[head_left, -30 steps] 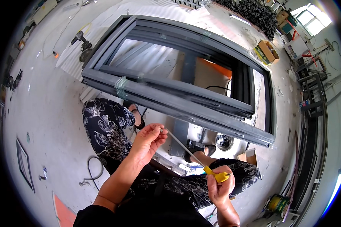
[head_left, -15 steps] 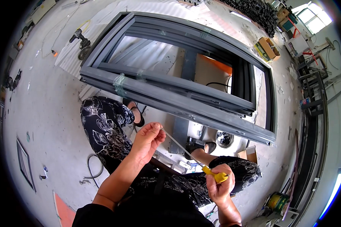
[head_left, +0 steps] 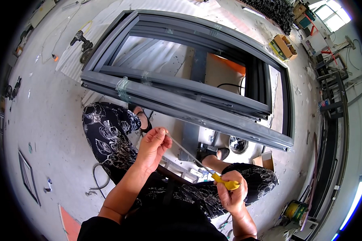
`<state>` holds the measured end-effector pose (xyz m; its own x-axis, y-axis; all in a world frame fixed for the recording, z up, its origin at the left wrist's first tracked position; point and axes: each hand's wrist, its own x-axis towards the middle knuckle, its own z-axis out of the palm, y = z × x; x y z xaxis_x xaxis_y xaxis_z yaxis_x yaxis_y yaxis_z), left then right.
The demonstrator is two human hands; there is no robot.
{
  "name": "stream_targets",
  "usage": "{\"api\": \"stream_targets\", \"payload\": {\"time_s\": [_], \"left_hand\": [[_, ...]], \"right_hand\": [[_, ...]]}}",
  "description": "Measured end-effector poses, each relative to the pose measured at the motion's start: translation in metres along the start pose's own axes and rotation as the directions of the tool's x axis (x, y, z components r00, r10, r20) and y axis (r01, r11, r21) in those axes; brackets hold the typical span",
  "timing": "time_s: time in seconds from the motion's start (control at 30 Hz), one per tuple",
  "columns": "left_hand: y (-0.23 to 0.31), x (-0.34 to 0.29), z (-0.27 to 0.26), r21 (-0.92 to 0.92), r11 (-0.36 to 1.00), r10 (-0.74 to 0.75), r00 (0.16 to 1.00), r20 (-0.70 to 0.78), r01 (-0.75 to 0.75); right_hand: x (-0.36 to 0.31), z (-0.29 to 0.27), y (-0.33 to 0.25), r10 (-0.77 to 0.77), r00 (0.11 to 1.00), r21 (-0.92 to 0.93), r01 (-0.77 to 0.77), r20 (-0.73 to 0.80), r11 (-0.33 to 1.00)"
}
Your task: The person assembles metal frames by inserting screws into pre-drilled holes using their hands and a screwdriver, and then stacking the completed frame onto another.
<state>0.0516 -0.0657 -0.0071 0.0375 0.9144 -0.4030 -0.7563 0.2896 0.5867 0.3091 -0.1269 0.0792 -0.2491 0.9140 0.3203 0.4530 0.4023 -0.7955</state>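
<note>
My right hand [head_left: 234,191] is closed round the yellow handle of a long screwdriver [head_left: 223,181]. Its thin metal shaft slants up and left across my lap to my left hand [head_left: 153,146]. Thumb and fingers of that hand are pinched together at the shaft's tip; whatever small thing they hold there is too small to make out. Just beyond both hands lies a dark grey window frame [head_left: 185,110], with smaller frame bars inside it. Clear wrap [head_left: 122,89] binds its bars in places. Neither hand touches the frame.
A cordless drill [head_left: 81,41] stands left of the frame. A round metal bowl of small parts [head_left: 238,145] and an open cardboard box [head_left: 264,161] are by my right foot. Another carton [head_left: 283,47] stands at the far right. A black hose [head_left: 95,176] lies at left.
Both hands and the screwdriver have shifted slightly left and up in the view. The window frame also sits a little more to the left as the view moves. Both grips look the same.
</note>
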Motion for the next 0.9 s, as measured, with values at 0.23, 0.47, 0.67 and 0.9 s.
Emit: {"api": "stream_targets", "payload": {"time_s": [0.23, 0.47, 0.67, 0.9], "left_hand": [[0.003, 0.003, 0.002, 0.074, 0.995, 0.063, 0.998, -0.014, -0.062], [0.003, 0.007, -0.001, 0.092, 0.993, 0.072, 0.997, -0.026, -0.070], [0.006, 0.010, -0.007, 0.184, 0.980, 0.087, 0.995, -0.042, -0.078], [0.006, 0.014, -0.002, 0.186, 0.981, 0.060, 0.998, -0.023, -0.055]], "right_hand": [[-0.010, 0.006, 0.015, 0.076, 0.996, 0.037, -0.075, -0.048, 0.997], [-0.002, 0.008, 0.020, -0.179, 0.983, -0.165, 0.184, 0.042, 0.969], [0.001, 0.015, 0.015, -0.281, 0.956, -0.311, 0.295, 0.088, 0.904], [-0.021, 0.034, 0.018, 0.347, 0.930, 0.306, -0.297, -0.125, 0.905]]}}
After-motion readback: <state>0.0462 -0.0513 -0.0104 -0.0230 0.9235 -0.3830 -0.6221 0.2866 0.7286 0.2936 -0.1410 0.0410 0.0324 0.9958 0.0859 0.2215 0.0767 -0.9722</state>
